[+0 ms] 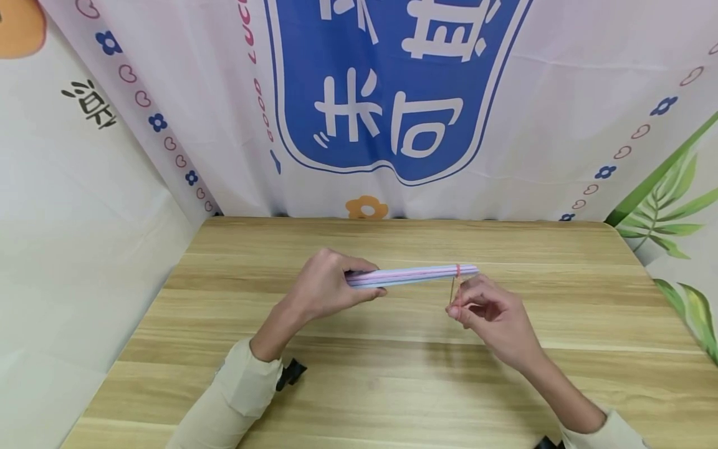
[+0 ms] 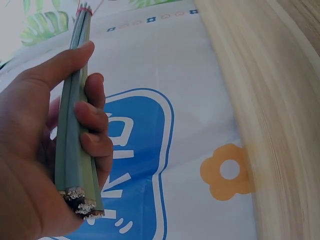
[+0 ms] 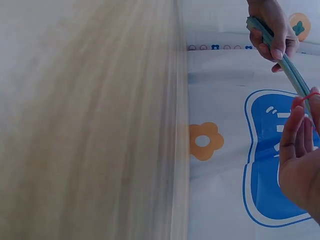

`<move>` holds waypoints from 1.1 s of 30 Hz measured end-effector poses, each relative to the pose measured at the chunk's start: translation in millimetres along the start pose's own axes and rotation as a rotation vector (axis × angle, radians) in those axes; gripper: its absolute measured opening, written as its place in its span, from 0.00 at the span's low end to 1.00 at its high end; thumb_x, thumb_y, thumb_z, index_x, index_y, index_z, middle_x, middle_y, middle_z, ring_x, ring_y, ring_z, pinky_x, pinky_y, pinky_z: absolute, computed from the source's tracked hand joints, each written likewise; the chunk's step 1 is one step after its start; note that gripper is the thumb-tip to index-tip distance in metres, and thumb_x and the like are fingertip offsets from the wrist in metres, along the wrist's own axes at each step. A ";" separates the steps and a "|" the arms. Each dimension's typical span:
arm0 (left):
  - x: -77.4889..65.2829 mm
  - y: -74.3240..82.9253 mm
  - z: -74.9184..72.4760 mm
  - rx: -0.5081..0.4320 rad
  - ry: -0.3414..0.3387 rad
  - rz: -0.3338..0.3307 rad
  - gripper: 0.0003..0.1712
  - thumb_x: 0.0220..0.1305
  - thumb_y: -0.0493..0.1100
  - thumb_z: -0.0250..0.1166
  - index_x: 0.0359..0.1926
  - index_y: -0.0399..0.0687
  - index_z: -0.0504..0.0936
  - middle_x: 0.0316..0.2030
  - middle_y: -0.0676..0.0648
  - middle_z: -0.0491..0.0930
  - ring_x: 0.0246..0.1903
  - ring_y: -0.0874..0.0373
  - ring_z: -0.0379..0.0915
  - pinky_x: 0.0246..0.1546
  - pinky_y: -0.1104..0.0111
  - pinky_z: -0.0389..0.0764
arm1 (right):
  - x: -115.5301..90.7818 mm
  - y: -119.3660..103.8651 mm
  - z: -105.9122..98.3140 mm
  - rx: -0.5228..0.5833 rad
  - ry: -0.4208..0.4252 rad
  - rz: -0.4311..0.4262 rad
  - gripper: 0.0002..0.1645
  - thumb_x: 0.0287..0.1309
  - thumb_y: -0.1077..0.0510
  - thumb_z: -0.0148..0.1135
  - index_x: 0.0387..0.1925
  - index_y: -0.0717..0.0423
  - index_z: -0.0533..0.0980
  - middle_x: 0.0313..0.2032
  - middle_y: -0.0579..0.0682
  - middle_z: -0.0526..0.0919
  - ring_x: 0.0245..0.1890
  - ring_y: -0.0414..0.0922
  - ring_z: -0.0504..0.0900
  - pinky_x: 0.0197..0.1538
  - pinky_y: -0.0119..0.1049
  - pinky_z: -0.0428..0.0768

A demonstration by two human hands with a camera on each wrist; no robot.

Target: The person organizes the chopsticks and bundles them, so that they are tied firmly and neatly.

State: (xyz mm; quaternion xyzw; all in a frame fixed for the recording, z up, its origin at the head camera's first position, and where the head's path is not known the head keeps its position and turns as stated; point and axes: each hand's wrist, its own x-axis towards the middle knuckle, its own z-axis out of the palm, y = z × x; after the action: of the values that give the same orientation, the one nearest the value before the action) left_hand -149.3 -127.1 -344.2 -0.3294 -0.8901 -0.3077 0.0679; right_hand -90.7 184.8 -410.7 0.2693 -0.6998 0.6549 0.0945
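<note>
My left hand (image 1: 322, 284) grips a bundle of slim pastel sticks (image 1: 415, 274), pink, lilac and pale blue, held nearly level above the table. The left wrist view shows its fingers curled round the bundle, with crinkled silvery stick ends (image 2: 85, 206) by the palm. Near the bundle's right end, a red rubber band (image 1: 458, 270) goes round the sticks. My right hand (image 1: 496, 315) pinches a loop of that band between thumb and fingers, pulled down below the sticks. In the right wrist view, red band (image 3: 311, 95) shows at the fingertips.
Beneath both hands lies a wood-grain table (image 1: 359, 386). A white printed cloth (image 1: 224, 112) with a blue sign hangs behind its far edge, and pale cloth (image 1: 67, 249) covers the left side. Green leaves (image 1: 667, 212) are printed at the right.
</note>
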 end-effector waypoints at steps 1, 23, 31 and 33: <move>0.0 -0.4 -0.2 -0.003 0.004 -0.022 0.15 0.56 0.49 0.85 0.42 0.48 0.95 0.32 0.52 0.92 0.19 0.71 0.73 0.21 0.76 0.73 | 0.2 1.2 1.1 -0.004 0.002 -0.049 0.09 0.62 0.77 0.69 0.39 0.64 0.83 0.45 0.46 0.81 0.41 0.37 0.86 0.42 0.28 0.87; -0.3 5.3 6.0 0.024 0.030 -0.141 0.18 0.58 0.52 0.84 0.45 0.48 0.95 0.33 0.50 0.93 0.17 0.70 0.69 0.18 0.76 0.67 | -8.1 -25.9 33.1 -0.075 0.132 -0.089 0.43 0.78 0.65 0.57 0.85 0.59 0.51 0.65 0.56 0.72 0.48 0.37 0.92 0.43 0.37 0.89; -0.7 6.2 7.0 0.065 0.069 -0.089 0.18 0.57 0.52 0.84 0.45 0.49 0.96 0.33 0.50 0.93 0.19 0.70 0.71 0.20 0.76 0.69 | -8.3 -43.7 28.2 0.392 0.080 0.416 0.34 0.85 0.58 0.46 0.85 0.56 0.53 0.63 0.49 0.76 0.52 0.44 0.91 0.49 0.45 0.90; -1.3 5.9 6.2 0.054 0.067 -0.072 0.18 0.56 0.52 0.85 0.44 0.49 0.96 0.32 0.51 0.93 0.19 0.71 0.72 0.20 0.77 0.70 | -7.3 -41.6 25.7 0.474 0.066 0.454 0.32 0.85 0.57 0.46 0.84 0.54 0.59 0.61 0.47 0.78 0.53 0.41 0.91 0.50 0.42 0.90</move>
State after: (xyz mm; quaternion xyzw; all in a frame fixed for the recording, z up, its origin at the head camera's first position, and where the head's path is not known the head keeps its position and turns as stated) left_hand -144.1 -120.6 -346.6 -0.2848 -0.9065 -0.2968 0.0955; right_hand -58.0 161.8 -381.4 0.0995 -0.5665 0.8123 -0.0969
